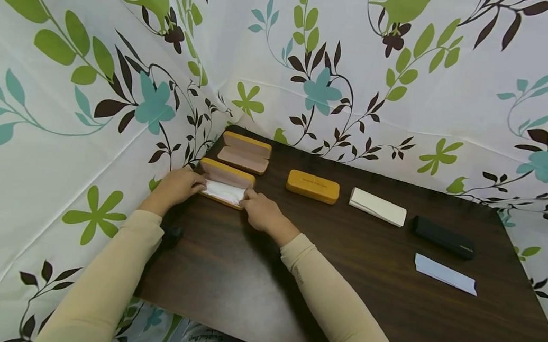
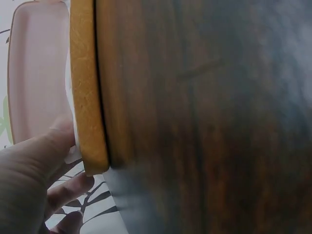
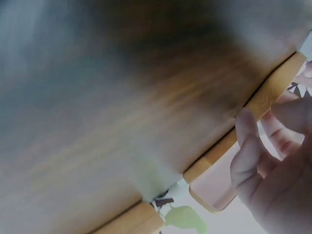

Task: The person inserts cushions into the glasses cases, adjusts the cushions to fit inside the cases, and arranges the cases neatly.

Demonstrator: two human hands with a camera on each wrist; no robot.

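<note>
An open yellow glasses case (image 1: 227, 204) with a pinkish lining lies at the left of the table. A white, thin sheet or cloth (image 1: 225, 191) is inside its base. My left hand (image 1: 179, 186) grips the case's left end; in the left wrist view the thumb (image 2: 53, 141) lies on the inner side by the white piece, fingers outside. At the right end, my right hand (image 1: 263, 212) holds the case, its fingers bent at the yellow rim (image 3: 229, 146) in the right wrist view. Exactly how much of the white piece it touches is hidden.
Behind stands a second open yellow case (image 1: 244, 155). To the right lie a closed yellow case (image 1: 312, 187), a cream folded piece (image 1: 377, 207), a black case (image 1: 442, 237) and a pale strip (image 1: 445, 274). Patterned cloth (image 1: 356, 81) borders the dark table (image 1: 228, 274). A small black object (image 1: 172, 236) sits by the left forearm.
</note>
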